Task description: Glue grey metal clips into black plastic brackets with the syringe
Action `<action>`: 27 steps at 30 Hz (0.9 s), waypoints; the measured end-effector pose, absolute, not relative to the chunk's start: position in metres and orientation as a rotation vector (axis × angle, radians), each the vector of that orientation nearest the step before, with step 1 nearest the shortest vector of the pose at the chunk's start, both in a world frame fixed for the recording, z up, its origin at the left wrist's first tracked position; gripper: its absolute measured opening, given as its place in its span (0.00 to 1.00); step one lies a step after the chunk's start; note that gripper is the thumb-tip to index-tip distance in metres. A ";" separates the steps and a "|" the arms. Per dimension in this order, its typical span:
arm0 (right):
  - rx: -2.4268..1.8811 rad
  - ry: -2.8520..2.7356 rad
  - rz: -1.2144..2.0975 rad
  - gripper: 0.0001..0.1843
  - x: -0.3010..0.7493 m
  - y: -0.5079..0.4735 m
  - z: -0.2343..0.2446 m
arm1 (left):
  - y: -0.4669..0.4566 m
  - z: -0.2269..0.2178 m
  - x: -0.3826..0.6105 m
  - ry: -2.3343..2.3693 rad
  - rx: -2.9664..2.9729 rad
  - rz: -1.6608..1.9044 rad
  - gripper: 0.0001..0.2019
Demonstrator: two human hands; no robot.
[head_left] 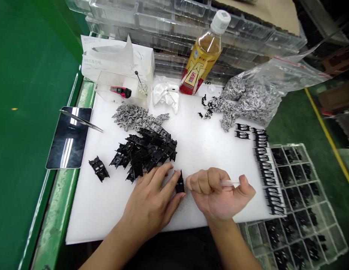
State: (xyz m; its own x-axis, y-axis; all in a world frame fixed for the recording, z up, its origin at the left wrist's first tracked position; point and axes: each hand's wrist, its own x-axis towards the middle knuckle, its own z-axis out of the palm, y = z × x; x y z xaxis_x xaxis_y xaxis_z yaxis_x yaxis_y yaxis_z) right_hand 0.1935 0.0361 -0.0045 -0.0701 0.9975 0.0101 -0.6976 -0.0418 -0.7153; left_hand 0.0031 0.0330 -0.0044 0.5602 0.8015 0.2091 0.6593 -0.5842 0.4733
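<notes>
My left hand (152, 197) pinches one small black plastic part (180, 184) between thumb and fingers, on the white foam board (191, 142). Close by, my right hand (216, 191) is closed around a thin whitish stick (229, 183); its working end is hidden in the fist. Just beyond my left hand lies a heap of black plastic parts (147, 150), and one loose black part (99, 168) is left of it. Behind the heap is a pile of small grey pieces (135, 117). A row of assembled black parts (265, 168) lines the board's right edge.
A drink bottle (201, 56), tissue box (118, 60) and bag of grey pieces (253, 93) stand at the back. Tweezers (81, 120) lie over a tablet (69, 138) at left. A red-black cutter (120, 92) sits in a clear box. A compartment tray (300, 202) is lower right.
</notes>
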 end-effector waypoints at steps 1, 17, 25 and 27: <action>-0.597 -0.658 1.541 0.31 0.194 0.036 -0.004 | 0.033 -0.004 0.003 1.196 2.456 0.582 0.21; -0.619 -0.666 1.488 0.30 0.193 0.032 -0.005 | 0.033 -0.004 0.004 1.194 2.435 0.571 0.21; -0.618 -0.681 1.470 0.29 0.192 0.029 -0.005 | 0.033 -0.004 0.005 1.211 2.435 0.557 0.20; -0.615 -0.684 1.466 0.29 0.192 0.029 -0.005 | 0.033 -0.004 0.005 1.209 2.435 0.553 0.20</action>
